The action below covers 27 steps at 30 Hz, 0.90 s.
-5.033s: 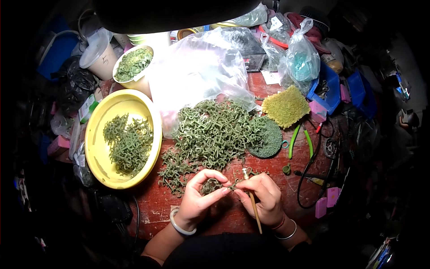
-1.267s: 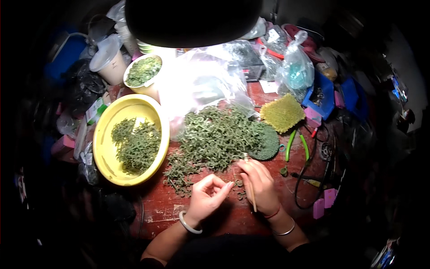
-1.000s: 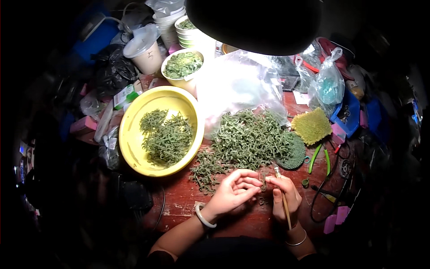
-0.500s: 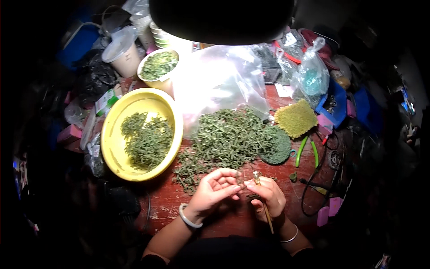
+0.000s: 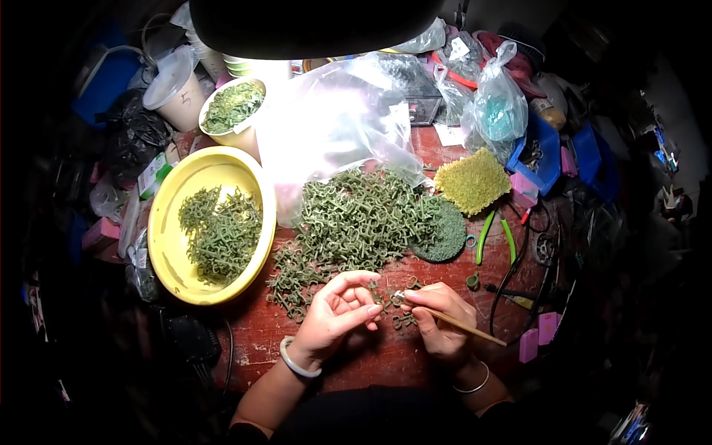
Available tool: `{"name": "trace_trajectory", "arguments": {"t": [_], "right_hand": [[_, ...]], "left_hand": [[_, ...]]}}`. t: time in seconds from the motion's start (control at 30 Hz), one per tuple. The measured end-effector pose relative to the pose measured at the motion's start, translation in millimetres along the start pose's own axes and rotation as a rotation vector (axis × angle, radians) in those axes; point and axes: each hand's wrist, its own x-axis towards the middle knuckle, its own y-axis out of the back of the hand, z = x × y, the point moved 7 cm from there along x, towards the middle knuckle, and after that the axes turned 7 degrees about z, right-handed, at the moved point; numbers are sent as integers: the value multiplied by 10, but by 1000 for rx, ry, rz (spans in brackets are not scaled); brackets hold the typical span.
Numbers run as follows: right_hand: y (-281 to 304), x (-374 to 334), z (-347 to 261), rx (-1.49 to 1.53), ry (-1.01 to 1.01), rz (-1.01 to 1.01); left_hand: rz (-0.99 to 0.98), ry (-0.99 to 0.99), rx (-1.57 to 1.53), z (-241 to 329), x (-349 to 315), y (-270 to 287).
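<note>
My left hand (image 5: 341, 310) is curled above the red table, thumb and fingertips pinched around a small green curled piece (image 5: 376, 291). Between the fingers of my right hand (image 5: 443, 320) is a slim wooden-handled tool (image 5: 469, 329), its pale tip angled toward the left fingertips. A few loose green pieces lie under the tip. Just beyond both hands spreads a heap of small green wire-like curled pieces (image 5: 356, 226), its right side against a round green textured pad (image 5: 445, 236).
To the left sits a yellow basin (image 5: 158, 248) holding more green pieces. Behind the heap lies a clear plastic bag (image 5: 337, 111). On the right are a yellow-green textured pad (image 5: 475, 182), green-handled pliers (image 5: 486, 237), a black cable (image 5: 495, 315) and blue bins (image 5: 545, 174).
The tool has swung from steep to a flatter slant, its handle now pointing right. My hands have parted slightly. The whole view has shifted, so things sit farther left.
</note>
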Motion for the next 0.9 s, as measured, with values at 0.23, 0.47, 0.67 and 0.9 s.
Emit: {"name": "trace_trajectory", "arguments": {"t": [0.23, 0.47, 0.67, 0.9], "right_hand": [[0, -21, -25, -116, 53, 27], [11, -18, -51, -179, 81, 63], [13, -22, -68, -86, 105, 17], [24, -26, -105, -154, 165, 45]], "left_hand": [[26, -95, 177, 38, -14, -9], [50, -150, 207, 59, -5, -6], [47, -35, 100, 24, -10, 9], [72, 140, -66, -62, -5, 64]]}}
